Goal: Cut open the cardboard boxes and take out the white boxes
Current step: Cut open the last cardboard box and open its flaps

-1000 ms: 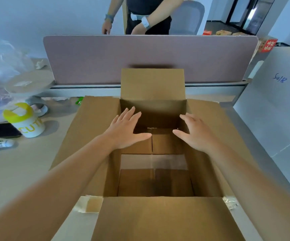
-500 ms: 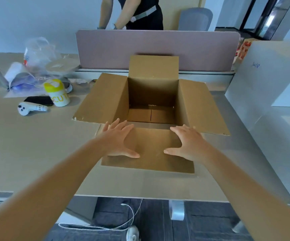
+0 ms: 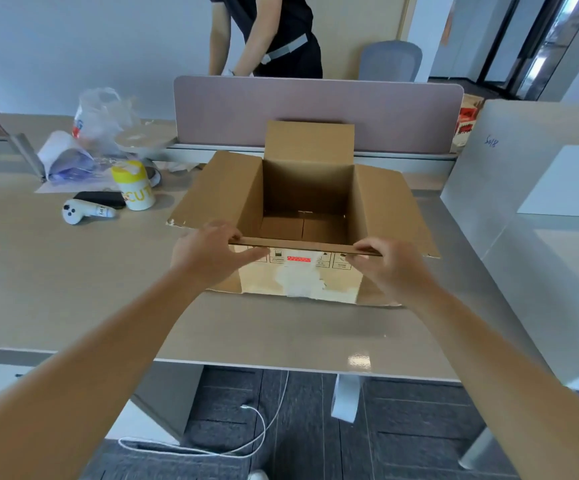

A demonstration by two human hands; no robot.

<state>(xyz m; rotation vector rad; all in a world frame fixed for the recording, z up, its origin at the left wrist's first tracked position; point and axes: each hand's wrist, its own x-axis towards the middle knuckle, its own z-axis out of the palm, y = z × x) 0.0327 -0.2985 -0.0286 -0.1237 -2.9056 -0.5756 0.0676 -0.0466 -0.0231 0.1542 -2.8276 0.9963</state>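
Gripping the near rim of the open cardboard box (image 3: 307, 199), left hand (image 3: 208, 258) and right hand (image 3: 390, 268) sit apart at its two front corners, fingers curled over the edge. Box stands on the desk (image 3: 73, 289). Interior shadowed; only brown bottom flaps discernible. Front label print is too small to read.
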